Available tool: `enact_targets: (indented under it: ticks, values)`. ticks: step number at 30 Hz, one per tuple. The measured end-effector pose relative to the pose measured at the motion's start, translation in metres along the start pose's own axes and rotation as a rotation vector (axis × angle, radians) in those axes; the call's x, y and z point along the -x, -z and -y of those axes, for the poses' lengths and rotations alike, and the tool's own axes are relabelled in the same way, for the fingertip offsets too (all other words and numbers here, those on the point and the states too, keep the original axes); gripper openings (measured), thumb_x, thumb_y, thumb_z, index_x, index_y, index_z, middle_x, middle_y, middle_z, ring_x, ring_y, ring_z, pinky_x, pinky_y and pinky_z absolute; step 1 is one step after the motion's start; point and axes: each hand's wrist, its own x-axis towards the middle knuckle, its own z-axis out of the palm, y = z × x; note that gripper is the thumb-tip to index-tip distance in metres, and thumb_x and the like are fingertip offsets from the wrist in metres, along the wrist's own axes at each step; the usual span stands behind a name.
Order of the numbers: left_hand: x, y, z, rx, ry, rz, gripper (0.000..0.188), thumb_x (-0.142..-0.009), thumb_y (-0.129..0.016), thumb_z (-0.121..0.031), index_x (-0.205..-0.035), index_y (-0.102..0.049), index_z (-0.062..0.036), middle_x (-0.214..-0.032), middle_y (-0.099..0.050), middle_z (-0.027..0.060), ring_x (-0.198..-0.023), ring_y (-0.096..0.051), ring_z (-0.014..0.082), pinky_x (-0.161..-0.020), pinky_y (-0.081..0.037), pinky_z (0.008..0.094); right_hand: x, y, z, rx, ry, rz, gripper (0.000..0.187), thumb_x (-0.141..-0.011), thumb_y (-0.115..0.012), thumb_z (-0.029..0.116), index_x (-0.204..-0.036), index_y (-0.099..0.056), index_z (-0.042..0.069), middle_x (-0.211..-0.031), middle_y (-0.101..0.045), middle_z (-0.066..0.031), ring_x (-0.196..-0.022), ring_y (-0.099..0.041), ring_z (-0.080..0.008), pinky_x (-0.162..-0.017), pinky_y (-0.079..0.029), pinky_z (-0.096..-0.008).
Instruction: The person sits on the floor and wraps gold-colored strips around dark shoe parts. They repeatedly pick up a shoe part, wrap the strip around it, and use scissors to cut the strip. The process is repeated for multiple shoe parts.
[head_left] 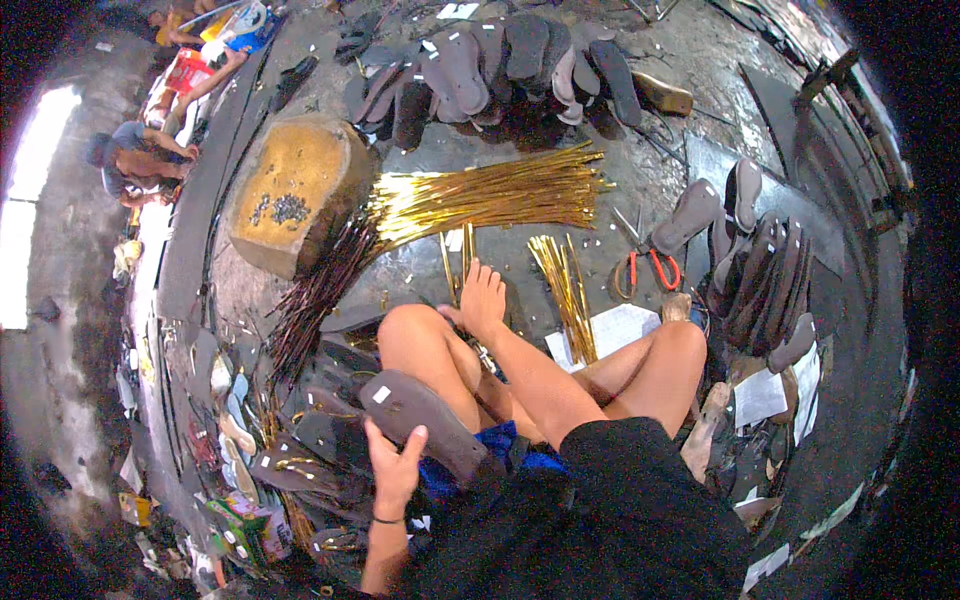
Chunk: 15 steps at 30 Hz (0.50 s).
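Observation:
My left hand (396,466) is closed on the edge of a dark brown shoe sole (425,420), which has a small white label and lies against my left thigh. My right hand (483,300) is stretched forward between my knees, fingers extended and thumb apart. It is beside a few gold strips (450,262) on the floor, and no object shows in it. Beyond it lies a large bundle of shiny gold strips (490,192) with dark ends to the left. A smaller gold bundle (566,290) lies to its right, partly over a white sheet of paper (618,334).
A wooden block (285,160) carries a pile of small dark tacks. Rows of soles (470,70) stand at the back, with more soles (765,270) at right. Red-handled scissors (652,268) lie near my right foot. Another person (140,160) sits at far left.

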Motion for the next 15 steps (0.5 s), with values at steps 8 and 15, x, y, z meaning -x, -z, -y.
enact_targets:
  ticks: [8,15]
  values:
    - [-0.013,0.008,-0.015,-0.163,-0.106,0.181,0.068,-0.085,-0.072,-0.008,-0.140,-0.034,0.0029,-0.129,-0.054,0.0158,-0.116,-0.054,0.0238,-0.101,-0.043,0.0360,0.015,0.007,-0.078,0.026,-0.142,0.234,0.031,-0.083,-0.069,0.023,-0.106,-0.061,0.005,-0.096,-0.065,-0.0212,-0.088,-0.066,-0.0405,-0.077,-0.054,-0.0501]
    - [-0.022,0.014,-0.043,-0.663,-0.484,-0.154,0.082,-0.077,-0.081,-0.021,-0.142,-0.038,0.0047,-0.132,-0.049,0.0218,-0.123,-0.044,0.0360,-0.105,-0.038,0.0453,0.025,0.076,-0.123,-0.311,-0.184,0.283,0.024,-0.082,-0.065,0.023,-0.089,-0.073,0.001,-0.083,-0.071,-0.0186,-0.076,-0.069,-0.0363,-0.072,-0.055,-0.0458]
